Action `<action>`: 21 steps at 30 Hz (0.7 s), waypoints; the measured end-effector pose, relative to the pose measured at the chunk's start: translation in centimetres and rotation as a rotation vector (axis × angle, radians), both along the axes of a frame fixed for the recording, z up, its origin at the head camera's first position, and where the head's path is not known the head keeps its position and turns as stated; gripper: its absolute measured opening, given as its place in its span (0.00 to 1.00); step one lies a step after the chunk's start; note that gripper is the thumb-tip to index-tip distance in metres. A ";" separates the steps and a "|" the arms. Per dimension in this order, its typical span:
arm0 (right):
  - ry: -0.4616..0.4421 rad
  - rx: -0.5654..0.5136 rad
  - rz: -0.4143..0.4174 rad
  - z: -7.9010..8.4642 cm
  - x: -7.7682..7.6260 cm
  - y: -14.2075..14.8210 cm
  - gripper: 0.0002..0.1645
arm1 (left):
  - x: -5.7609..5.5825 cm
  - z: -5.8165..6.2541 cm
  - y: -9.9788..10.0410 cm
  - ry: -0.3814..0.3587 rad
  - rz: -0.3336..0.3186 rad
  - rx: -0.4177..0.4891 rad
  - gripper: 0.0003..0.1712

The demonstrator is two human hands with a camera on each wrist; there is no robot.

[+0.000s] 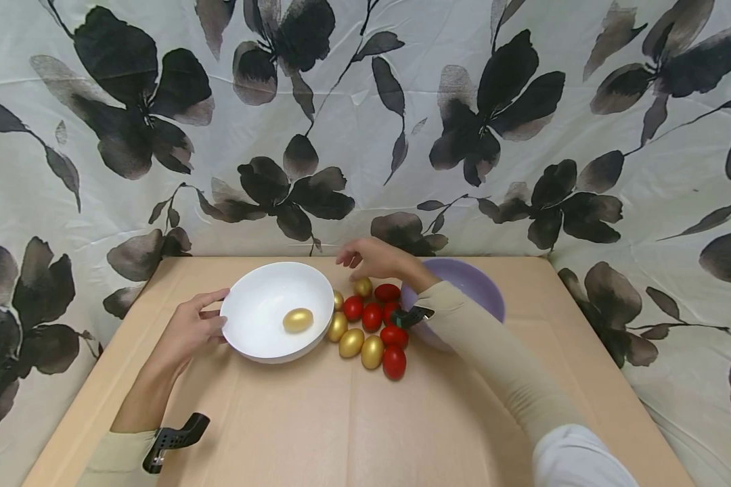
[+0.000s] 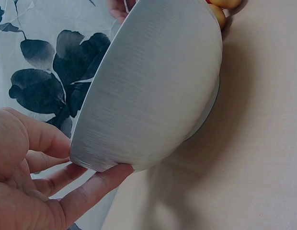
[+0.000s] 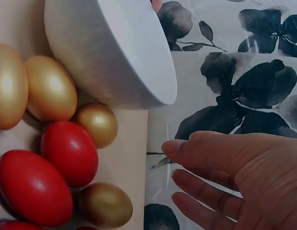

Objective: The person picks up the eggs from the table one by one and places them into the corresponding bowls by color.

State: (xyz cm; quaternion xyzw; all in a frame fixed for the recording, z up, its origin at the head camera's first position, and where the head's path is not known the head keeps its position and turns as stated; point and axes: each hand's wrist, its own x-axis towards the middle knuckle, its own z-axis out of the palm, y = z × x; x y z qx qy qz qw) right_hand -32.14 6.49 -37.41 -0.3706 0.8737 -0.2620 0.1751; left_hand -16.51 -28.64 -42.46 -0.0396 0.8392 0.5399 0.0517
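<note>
My left hand (image 1: 187, 329) grips the left rim of a white bowl (image 1: 250, 308), thumb at the edge and fingers against the outer wall (image 2: 153, 91). Inside the bowl lies a single gold egg (image 1: 298, 320). Over the far end of a group of eggs, my right hand (image 1: 374, 258) hovers with nothing in it, its fingers (image 3: 201, 184) loosely bent and apart. Just under it is a gold egg (image 1: 362, 288). Several more gold eggs (image 1: 351, 343) and several red eggs (image 1: 394, 362) lie together on the table, right beside the bowl.
A purple bowl (image 1: 478, 287) stands right of the eggs, partly hidden by my right forearm. The wooden table (image 1: 341, 433) ends at the back against a floral cloth (image 1: 353, 122). Black wrist straps (image 1: 175, 439) sit on both sleeves.
</note>
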 end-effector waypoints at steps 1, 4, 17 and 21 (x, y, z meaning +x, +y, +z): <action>0.004 0.004 -0.001 -0.1 -0.1 0.2 0.22 | 0.0 0.0 0.0 0.001 0.002 -0.002 0.36; 0.005 0.018 -0.007 -0.6 -0.5 0.6 0.21 | 0.0 0.0 0.0 0.000 0.003 -0.002 0.36; -0.137 0.095 -0.072 -2.5 -1.9 1.8 0.26 | -0.1 -0.4 -0.2 0.015 -0.002 -0.016 0.35; -0.112 0.145 -0.052 -2.9 -2.0 2.0 0.28 | -0.1 -0.3 -0.1 0.017 -0.002 -0.014 0.35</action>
